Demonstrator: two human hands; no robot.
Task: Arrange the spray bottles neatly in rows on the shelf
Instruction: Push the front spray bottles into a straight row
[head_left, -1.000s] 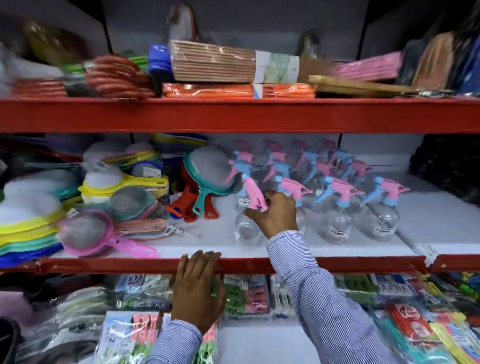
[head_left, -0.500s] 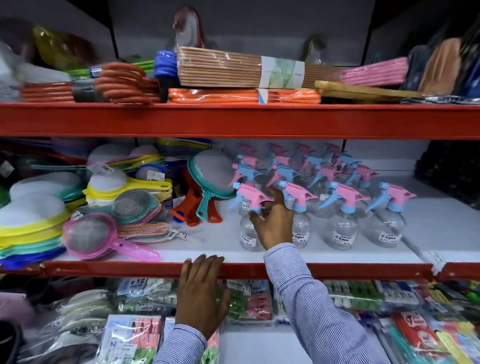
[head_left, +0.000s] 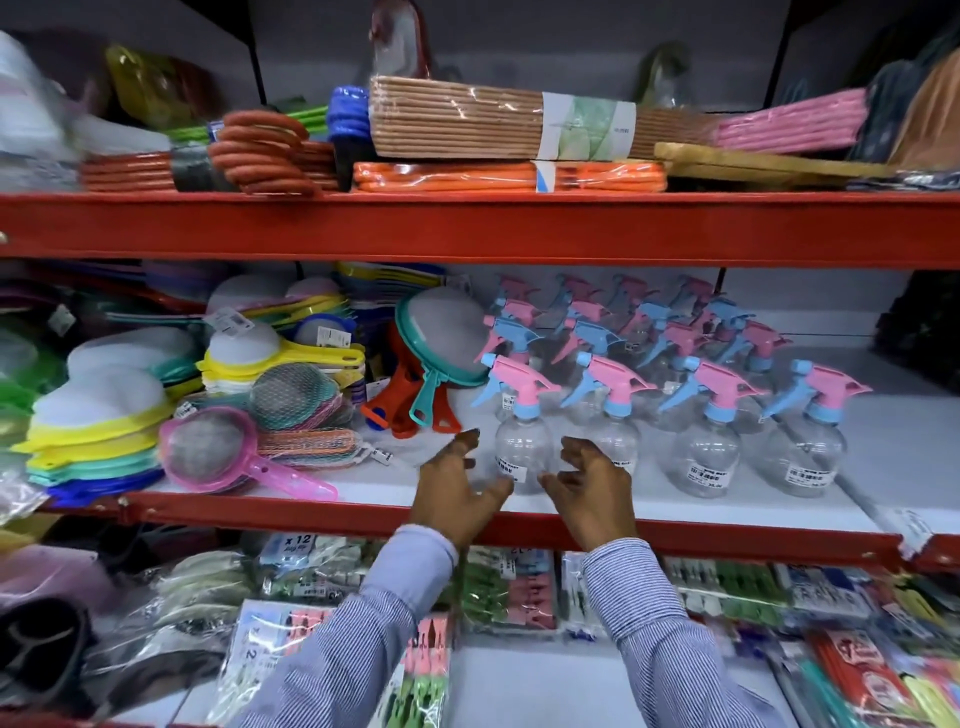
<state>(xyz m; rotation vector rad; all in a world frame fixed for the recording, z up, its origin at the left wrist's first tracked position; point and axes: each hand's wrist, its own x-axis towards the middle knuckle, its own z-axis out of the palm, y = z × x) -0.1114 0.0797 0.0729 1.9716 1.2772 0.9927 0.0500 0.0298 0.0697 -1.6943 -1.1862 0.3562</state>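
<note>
Your left hand (head_left: 457, 491) and right hand (head_left: 589, 491) were both raised at the front edge of the middle shelf (head_left: 675, 506), one on each side of the leftmost front-row spray bottle (head_left: 522, 439). The left hand sat at about 8 o'clock from that bottle, the right at about 4 o'clock. Fingers on both were spread and slightly curled, palms turned toward each other, nothing pinched. I could not tell if any fingertip touched the clear body; the thumbs looked just short of it or barely against it.

The bottle stood upright, pink head, blue trigger and collar, white label low on its front. To its 3 o'clock the front row ran on: a second bottle (head_left: 613, 415), a third bottle (head_left: 709, 441) and a fourth bottle (head_left: 802, 447), all upright, triggers pointing left, fairly evenly spaced. The right hand partly covered the second one's base.

Behind them, toward 12 o'clock, stood the back rows (head_left: 649, 322), pink and blue heads mixed, packed closer, the farthest blurred.

At 9 o'clock from the bottles lay a teal-rimmed strainer (head_left: 441, 332) leaning over orange handles (head_left: 402, 395), then a pink strainer (head_left: 208, 449) near the shelf's front lip, and stacked yellow and green strainers (head_left: 98, 431) farther left.

Striped blue sleeves (head_left: 660, 613) covered both your forearms.
</note>
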